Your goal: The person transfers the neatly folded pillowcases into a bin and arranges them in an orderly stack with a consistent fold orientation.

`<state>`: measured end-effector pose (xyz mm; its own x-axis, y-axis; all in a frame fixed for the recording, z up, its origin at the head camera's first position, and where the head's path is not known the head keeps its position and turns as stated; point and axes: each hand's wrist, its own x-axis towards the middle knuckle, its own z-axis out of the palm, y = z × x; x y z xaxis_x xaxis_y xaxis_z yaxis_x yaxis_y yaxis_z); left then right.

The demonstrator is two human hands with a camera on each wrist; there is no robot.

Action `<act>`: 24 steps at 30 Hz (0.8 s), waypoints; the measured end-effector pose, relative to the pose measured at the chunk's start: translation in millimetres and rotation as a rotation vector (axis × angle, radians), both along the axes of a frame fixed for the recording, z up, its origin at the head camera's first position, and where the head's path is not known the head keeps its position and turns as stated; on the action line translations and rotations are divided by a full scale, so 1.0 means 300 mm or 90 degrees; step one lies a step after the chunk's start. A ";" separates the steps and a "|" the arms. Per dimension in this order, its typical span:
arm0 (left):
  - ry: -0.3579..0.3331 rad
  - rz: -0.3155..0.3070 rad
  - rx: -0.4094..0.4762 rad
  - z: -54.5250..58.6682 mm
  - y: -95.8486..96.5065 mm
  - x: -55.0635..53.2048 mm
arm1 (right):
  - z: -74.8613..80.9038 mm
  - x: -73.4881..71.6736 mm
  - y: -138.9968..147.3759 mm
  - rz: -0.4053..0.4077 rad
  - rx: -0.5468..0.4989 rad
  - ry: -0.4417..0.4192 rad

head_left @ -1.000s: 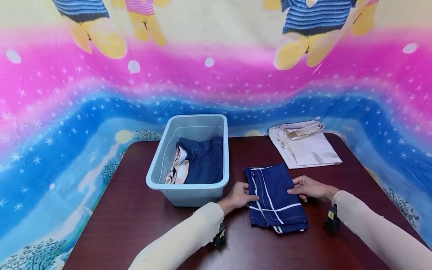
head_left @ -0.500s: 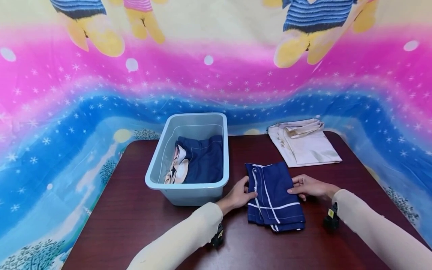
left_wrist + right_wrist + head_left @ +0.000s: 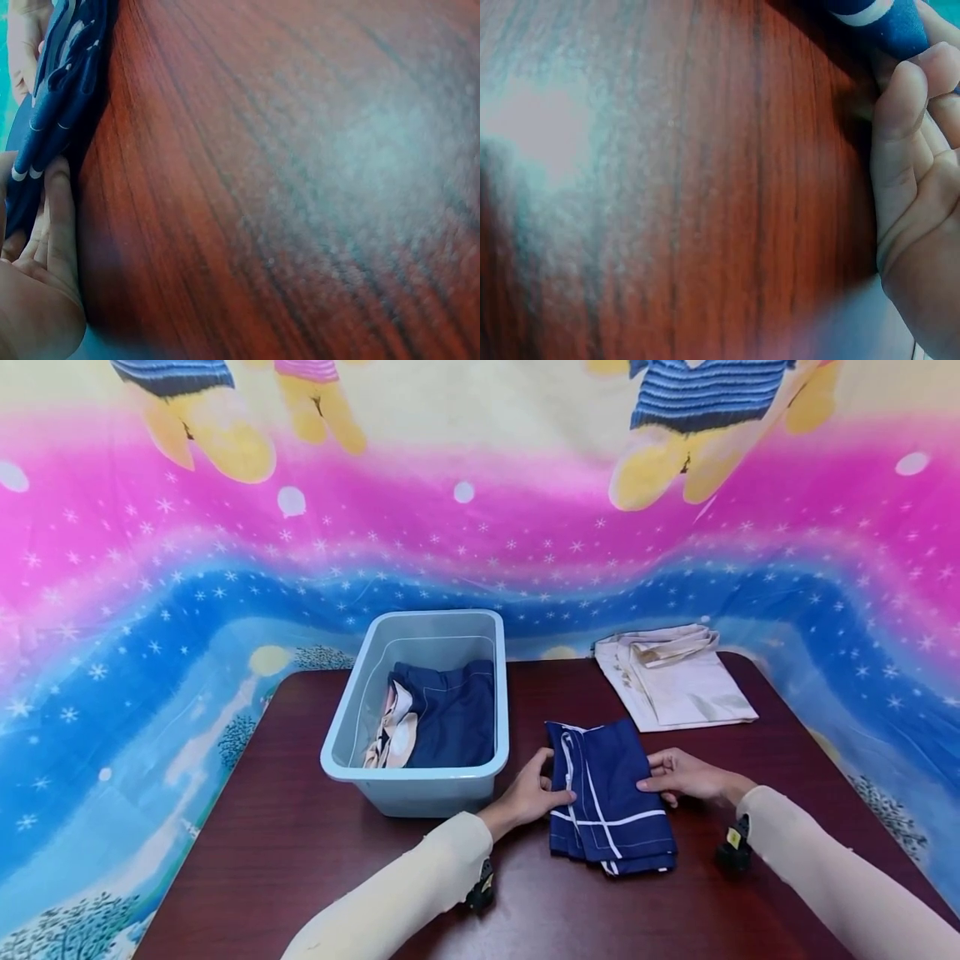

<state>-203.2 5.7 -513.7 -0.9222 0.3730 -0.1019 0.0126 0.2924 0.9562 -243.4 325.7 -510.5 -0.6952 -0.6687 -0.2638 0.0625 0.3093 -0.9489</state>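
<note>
I can see a folded dark blue cloth (image 3: pixel 618 768) with white stripes near the front of the table (image 3: pixel 300 843), to the right of the gray-blue tub (image 3: pixel 442 795). I can't tell for sure if it lies flat or is lifted a bit.

The left hand (image 3: pixel 527 793) has its grip on the left side, with the thumb on top and the fingers bent in at the edge. The right hand (image 3: pixel 686 775) has its grip on the other side, pinching the edge the same way. Both grips are closed up as far as the thick cloth lets them.

The bottom layers don't line up; they stick out like little steps. To hold it well, I think both hands should pinch every layer, not just the top one, or the inside could slide out. It's floppy, I guess, so the two sides should be level and the middle pulled just a little, not hard. A gentle pat would help the crooked bottom.

More cloth, dark blue (image 3: pixel 453 718) and peach (image 3: pixel 401 735), sits in the tub. A pale folded cloth (image 3: pixel 693 693) lies at the back right.
</note>
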 end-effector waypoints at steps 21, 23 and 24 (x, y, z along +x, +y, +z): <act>-0.003 0.024 -0.010 0.013 0.011 0.013 | 0.005 -0.001 -0.002 -0.007 0.015 -0.024; -0.007 0.026 0.006 0.021 0.011 0.014 | 0.012 -0.003 0.000 -0.006 0.017 -0.030; -0.011 0.027 0.017 0.024 0.011 0.014 | 0.017 -0.004 -0.001 -0.006 0.017 -0.032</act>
<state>-199.1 9.1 -506.4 -0.9354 0.3366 -0.1083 -0.0158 0.2664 0.9637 -244.5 325.5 -505.4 -0.6869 -0.6540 -0.3169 0.1136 0.3340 -0.9357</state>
